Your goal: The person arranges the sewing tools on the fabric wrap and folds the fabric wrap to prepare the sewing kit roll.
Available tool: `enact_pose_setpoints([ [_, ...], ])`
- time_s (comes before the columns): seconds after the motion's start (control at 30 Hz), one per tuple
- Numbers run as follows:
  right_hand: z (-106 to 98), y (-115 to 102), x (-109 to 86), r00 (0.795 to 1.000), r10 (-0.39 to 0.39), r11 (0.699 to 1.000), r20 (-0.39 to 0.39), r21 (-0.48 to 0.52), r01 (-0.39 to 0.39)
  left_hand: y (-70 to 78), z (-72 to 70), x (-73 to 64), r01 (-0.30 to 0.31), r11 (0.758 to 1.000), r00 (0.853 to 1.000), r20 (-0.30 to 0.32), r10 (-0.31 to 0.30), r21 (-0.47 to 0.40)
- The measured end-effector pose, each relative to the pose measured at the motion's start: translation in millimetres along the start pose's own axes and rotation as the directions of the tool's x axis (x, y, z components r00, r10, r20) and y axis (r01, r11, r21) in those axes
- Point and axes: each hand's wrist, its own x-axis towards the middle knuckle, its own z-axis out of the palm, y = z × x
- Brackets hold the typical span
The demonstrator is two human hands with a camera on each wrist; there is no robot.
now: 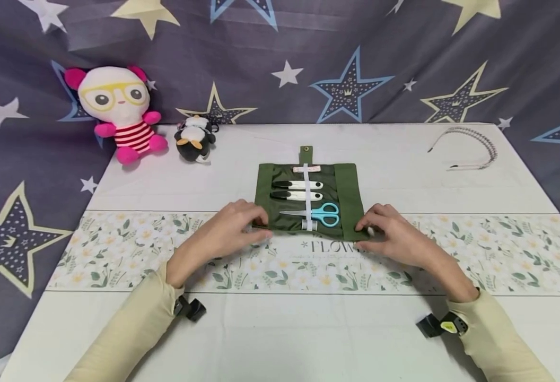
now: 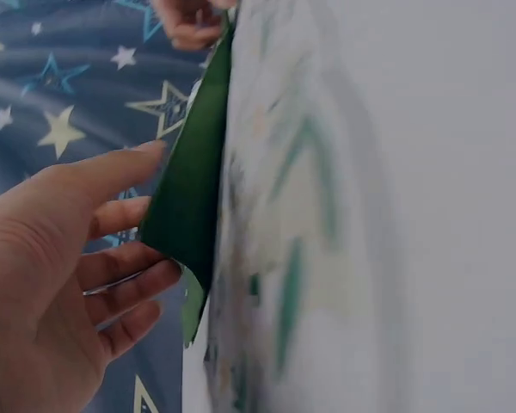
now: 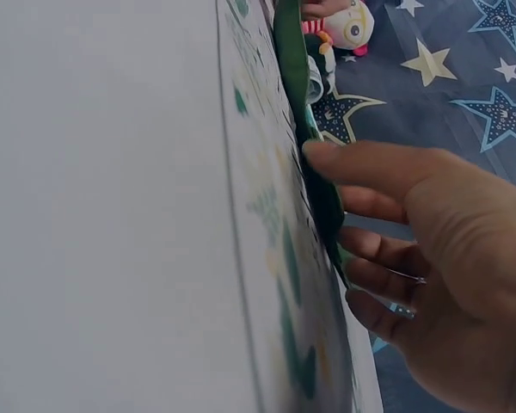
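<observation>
A dark green fabric tool roll [image 1: 349,185] lies unfolded on the table, its near edge raised a little in the left wrist view. One strap across it holds light-blue-handled scissors [image 1: 327,214], two white-handled tools with dark ends [image 1: 308,185], a small pale item [image 1: 307,169] at the top and a whitish piece [image 1: 309,225] at the bottom. My left hand [image 1: 232,225] has its fingers at the near left corner, thumb apart. My right hand [image 1: 394,233] holds the near right corner between thumb and fingers.
A pink and white plush toy [image 1: 122,109] in yellow glasses sits at the back left, beside a black and white penguin plush [image 1: 195,139]. A thin dark headband [image 1: 487,148] lies at the back right. Beneath the roll runs a floral strip [image 1: 141,244]; a star-patterned curtain [image 1: 289,48] hangs behind.
</observation>
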Motion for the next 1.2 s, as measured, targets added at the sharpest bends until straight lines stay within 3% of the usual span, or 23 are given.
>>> enact_pose_setpoints([
  [0.17,3.9,0.5,2.0,0.998,-0.067,0.997,-0.022,-0.028,0.066,-1.6,8.1,-10.2,-0.078,0.993,0.995,-0.048,0.082,0.084],
  [0.3,5.4,0.5,2.7,0.994,-0.103,0.994,-0.031,-0.043,0.102,-7.6,9.6,-13.0,-0.101,0.99,0.99,-0.089,0.111,0.102],
  [0.5,6.0,0.9,2.5,0.987,-0.145,0.989,-0.073,-0.051,0.141,-10.4,9.4,-17.5,-0.12,0.989,0.986,-0.103,0.129,0.092],
  [0.63,6.2,3.0,2.4,0.972,-0.2,0.979,-0.124,-0.077,0.191,-11.4,9.9,-18.1,-0.094,0.994,0.989,-0.111,0.1,0.056],
  [0.77,5.8,4.9,2.8,0.961,-0.231,0.971,-0.149,-0.092,0.219,-12.4,10.5,-17.3,-0.031,1.0,0.993,-0.114,0.031,0.007],
  [0.97,3.5,6.2,5.8,0.964,-0.198,0.98,-0.175,-0.069,0.189,-14.7,10.2,-16.8,0.053,0.996,0.991,-0.116,-0.061,-0.074],
  [1.2,0.5,7.8,13.5,0.964,-0.177,0.984,-0.199,-0.022,0.176,-18.9,7.5,-8.9,0.065,0.986,0.989,-0.124,-0.085,-0.154],
])
